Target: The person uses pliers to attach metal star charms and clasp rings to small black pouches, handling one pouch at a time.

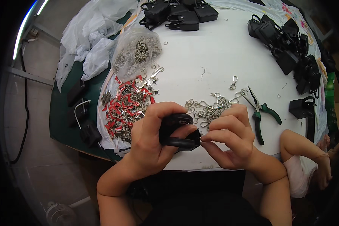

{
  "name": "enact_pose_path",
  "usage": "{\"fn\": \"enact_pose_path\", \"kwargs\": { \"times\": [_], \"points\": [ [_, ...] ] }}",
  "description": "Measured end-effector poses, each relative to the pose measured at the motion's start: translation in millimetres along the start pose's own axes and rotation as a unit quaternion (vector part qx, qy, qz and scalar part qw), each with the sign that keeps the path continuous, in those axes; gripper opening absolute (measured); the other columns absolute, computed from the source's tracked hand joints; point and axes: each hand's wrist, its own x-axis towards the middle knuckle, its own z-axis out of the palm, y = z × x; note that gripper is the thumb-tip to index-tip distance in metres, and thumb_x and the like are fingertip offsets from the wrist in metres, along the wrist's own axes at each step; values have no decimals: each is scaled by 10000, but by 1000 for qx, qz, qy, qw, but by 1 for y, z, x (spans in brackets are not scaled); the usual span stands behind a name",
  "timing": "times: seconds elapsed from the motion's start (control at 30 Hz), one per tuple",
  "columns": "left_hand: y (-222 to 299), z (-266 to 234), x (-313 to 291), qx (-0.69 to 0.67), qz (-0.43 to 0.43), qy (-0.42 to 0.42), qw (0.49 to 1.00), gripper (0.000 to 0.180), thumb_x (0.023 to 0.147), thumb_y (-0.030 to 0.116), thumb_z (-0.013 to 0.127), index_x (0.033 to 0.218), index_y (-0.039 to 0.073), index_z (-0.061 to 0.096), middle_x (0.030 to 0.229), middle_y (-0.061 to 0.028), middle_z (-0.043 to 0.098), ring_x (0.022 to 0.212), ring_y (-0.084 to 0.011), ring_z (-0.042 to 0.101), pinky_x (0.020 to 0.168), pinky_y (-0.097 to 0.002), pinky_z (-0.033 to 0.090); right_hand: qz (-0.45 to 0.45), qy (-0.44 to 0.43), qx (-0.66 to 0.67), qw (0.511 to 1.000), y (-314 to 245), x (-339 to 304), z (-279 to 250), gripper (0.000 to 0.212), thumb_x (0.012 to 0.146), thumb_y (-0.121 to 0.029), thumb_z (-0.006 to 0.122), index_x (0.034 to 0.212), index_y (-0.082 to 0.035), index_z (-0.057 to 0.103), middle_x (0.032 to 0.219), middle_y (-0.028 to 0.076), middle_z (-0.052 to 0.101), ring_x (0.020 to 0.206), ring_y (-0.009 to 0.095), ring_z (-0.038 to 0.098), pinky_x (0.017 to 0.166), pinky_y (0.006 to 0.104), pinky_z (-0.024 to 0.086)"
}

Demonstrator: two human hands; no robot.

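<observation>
My left hand (147,141) is wrapped round a small black bag (169,128) with a curved handle, holding it above the near part of the table. At the bag's right edge, the thumb and fingers of my right hand (231,139) are pinched on a tiny metal piece, mostly hidden by the fingertips. Just beyond my hands lies a loose heap of silver swivel clasps (214,107). Green-handled pliers (258,113) rest with jaws apart to the right of my right hand. Left of my left hand is a pile of red and silver metal charms (126,105).
A clear plastic bag of metal rings (137,52) stands behind the charms. Small black bags (184,20) lie at the back, with more black bags (286,47) along the right. Another person's arm (301,147) rests at the near right edge. White plastic sheeting (94,30) covers the far left.
</observation>
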Motion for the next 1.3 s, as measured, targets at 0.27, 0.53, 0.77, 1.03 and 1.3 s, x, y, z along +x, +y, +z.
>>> {"fn": "enact_pose_path", "kwargs": {
  "times": [0.27, 0.53, 0.77, 1.03, 1.3],
  "points": [
    [-7, -15, -56, -97, -115, -100, 984, 616, 802, 118, 824, 1236, 3, 402, 1086, -158, 608, 1027, -223, 642, 917, -376, 513, 151, -116, 189, 963, 3, 1, -3, 127, 771, -15, 745, 853, -64, 661, 879, 40, 624, 823, 213, 524, 745, 334, 416],
    [-27, -57, -126, 314, -85, -101, 940, 378, 638, 222, 878, 829, 48, 602, 1151, -123, 600, 1066, -327, 555, 883, -429, 473, 46, -190, 79, 978, -10, 14, -11, 174, 689, -25, 785, 801, -70, 658, 826, 25, 616, 791, 222, 543, 728, 353, 407],
    [-36, -66, -141, 337, -28, -53, 940, 350, 645, 214, 852, 779, 9, 602, 1126, -171, 582, 1023, -360, 560, 834, -455, 483, -13, -183, -17, 983, -29, 12, -8, 189, 672, -62, 790, 800, -55, 651, 840, 33, 612, 784, 226, 575, 730, 369, 416],
    [11, -82, -108, 299, -63, -109, 946, 369, 474, 132, 854, 701, -2, 596, 1092, -144, 592, 930, -334, 575, 750, -439, 473, -63, -125, -79, 987, -36, -12, 8, 200, 647, -59, 782, 809, -38, 668, 847, 41, 621, 766, 202, 574, 678, 355, 422],
    [21, -77, -85, 387, 5, -167, 907, 402, 444, 167, 834, 731, -22, 626, 1168, -165, 611, 952, -333, 595, 766, -447, 461, -64, -91, -91, 990, -37, -20, 10, 213, 623, -56, 777, 806, -36, 671, 825, 41, 624, 735, 201, 572, 660, 355, 418]
  ]
}}
